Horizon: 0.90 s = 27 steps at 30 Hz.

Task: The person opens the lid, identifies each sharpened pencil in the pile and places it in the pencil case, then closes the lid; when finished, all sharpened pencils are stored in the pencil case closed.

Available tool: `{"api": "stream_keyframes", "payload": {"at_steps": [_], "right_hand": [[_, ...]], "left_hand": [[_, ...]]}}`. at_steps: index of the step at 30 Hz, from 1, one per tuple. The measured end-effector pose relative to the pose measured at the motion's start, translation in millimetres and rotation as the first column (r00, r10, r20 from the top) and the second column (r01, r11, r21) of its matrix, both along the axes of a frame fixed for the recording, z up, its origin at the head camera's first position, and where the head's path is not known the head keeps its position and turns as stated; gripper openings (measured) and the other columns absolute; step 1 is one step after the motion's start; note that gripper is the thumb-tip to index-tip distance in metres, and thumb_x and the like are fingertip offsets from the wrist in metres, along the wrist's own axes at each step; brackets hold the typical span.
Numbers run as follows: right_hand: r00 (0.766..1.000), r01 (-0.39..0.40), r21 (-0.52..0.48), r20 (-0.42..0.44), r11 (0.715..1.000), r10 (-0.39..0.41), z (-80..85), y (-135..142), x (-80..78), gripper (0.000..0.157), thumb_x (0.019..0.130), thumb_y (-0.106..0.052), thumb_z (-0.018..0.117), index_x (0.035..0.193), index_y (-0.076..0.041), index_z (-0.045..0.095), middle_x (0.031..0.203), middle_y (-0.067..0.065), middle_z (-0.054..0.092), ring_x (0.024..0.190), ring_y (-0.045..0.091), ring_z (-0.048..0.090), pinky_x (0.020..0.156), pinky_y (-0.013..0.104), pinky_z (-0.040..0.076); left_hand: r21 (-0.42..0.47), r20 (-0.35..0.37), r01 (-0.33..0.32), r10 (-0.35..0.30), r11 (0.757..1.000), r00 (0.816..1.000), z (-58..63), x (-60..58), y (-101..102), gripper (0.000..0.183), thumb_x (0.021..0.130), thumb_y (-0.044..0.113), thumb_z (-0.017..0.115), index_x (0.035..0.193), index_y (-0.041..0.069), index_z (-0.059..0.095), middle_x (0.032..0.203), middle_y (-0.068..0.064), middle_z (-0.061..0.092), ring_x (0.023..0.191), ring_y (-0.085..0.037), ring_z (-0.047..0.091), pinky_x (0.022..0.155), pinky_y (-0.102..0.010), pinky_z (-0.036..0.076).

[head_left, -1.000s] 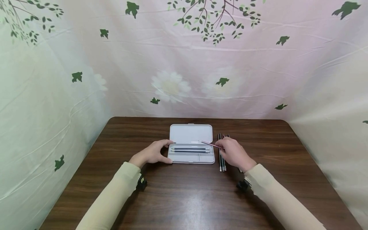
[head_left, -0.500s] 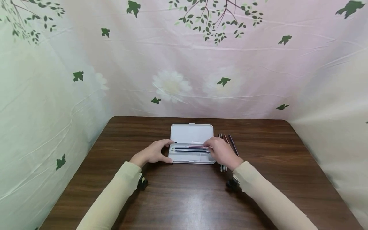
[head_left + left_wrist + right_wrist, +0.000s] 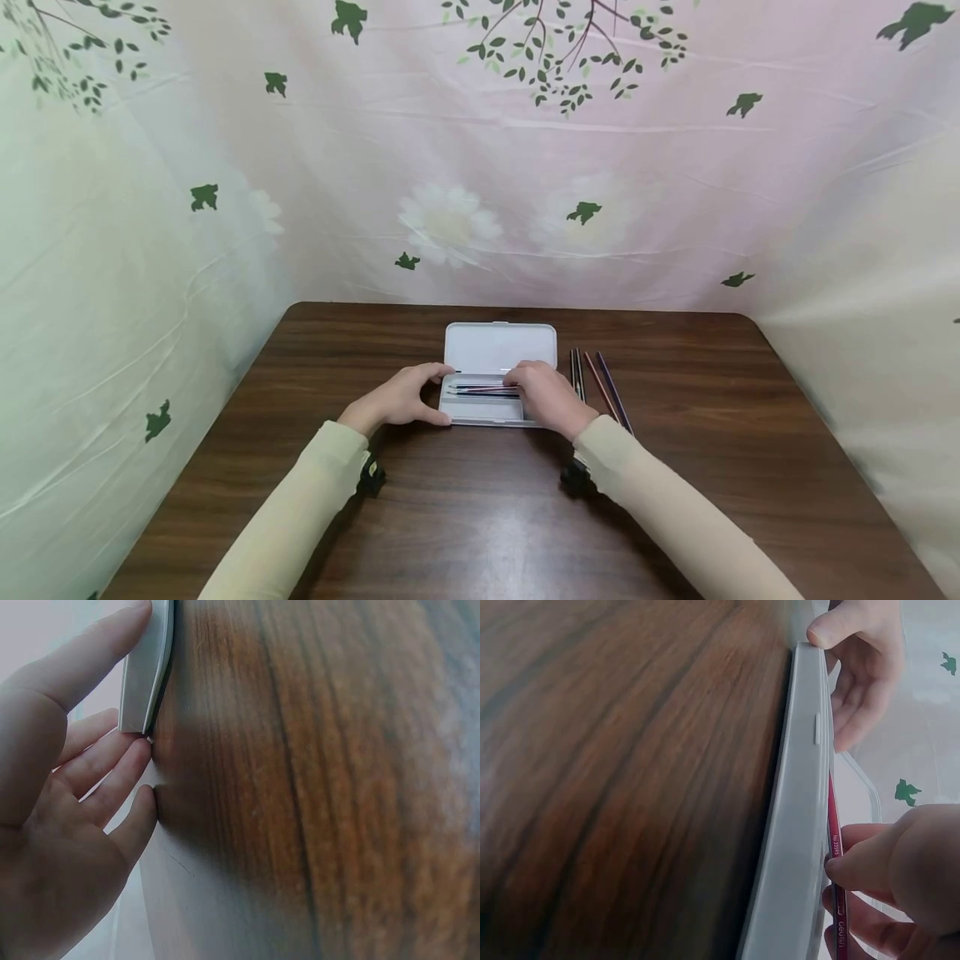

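Observation:
A white pencil case (image 3: 480, 410) lies with its lid folded back on the table. My left hand (image 3: 401, 398) holds its left end, the thumb at the front corner and the fingers towards the hinge; the left wrist view shows the case's edge (image 3: 147, 682) between them. My right hand (image 3: 546, 397) is over the right half of the case and pinches a red pencil (image 3: 834, 817) between thumb and fingers. That pencil lies lengthwise along the case, close over several dark pencils (image 3: 483, 394) in the long compartment. The right hand hides the case's right end.
Several pencils lie on the table right of the case: dark ones (image 3: 576, 367), a reddish one (image 3: 600, 385) and a dark blue one (image 3: 615, 392). The brown wooden table (image 3: 480, 517) ends at a printed curtain (image 3: 480, 167).
My right hand has carried the red pencil left from beside the loose pencils into the case. My left hand has stayed at the case's left end.

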State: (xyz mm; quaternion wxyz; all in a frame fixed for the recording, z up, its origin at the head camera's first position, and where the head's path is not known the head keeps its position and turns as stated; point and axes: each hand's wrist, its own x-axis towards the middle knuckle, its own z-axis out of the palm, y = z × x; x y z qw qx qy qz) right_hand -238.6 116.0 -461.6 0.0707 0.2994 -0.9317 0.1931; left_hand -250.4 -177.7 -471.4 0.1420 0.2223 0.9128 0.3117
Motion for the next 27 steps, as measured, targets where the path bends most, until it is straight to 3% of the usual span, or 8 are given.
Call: {"api": "stream_keyframes", "payload": {"at_steps": [8, 15, 27], "right_hand": [[0.998, -0.042, -0.033, 0.038, 0.999, 0.043, 1.1, -11.5, -4.6, 0.032, 0.092, 0.016, 0.062, 0.106, -0.006, 0.081, 0.109, 0.008, 0.078, 0.105, 0.024, 0.073, 0.093, 0.041, 0.059], [0.997, -0.075, -0.063, 0.016, 0.995, 0.077, -2.6, -14.3, -6.9, 0.027, 0.093, 0.012, 0.063, 0.103, -0.006, 0.080, 0.107, 0.007, 0.078, 0.103, 0.023, 0.073, 0.093, 0.040, 0.058], [0.999, -0.045, -0.104, -0.011, 0.994, 0.044, 0.8, 20.5, -1.0, 0.027, 0.090, 0.010, 0.066, 0.107, -0.006, 0.080, 0.107, 0.007, 0.076, 0.104, 0.023, 0.072, 0.087, 0.040, 0.060]], "left_hand": [[0.006, -0.002, 0.003, -0.003, 1.000, 1.000, 1.4, -0.9, -1.8, 0.087, 0.080, 0.041, 0.094, 0.152, 0.014, 0.053, 0.139, -0.004, 0.060, 0.129, -0.022, 0.054, 0.116, -0.047, 0.041], [0.017, -0.004, 0.019, -0.019, 1.000, 1.000, -0.8, -0.9, -1.4, 0.086, 0.080, 0.040, 0.094, 0.151, 0.015, 0.054, 0.138, -0.003, 0.061, 0.128, -0.021, 0.054, 0.115, -0.046, 0.041], [0.011, -0.005, 0.009, -0.009, 1.000, 1.000, 0.3, 1.1, 0.6, 0.086, 0.079, 0.039, 0.094, 0.151, 0.015, 0.054, 0.139, -0.005, 0.060, 0.128, -0.022, 0.054, 0.115, -0.046, 0.041]]}}
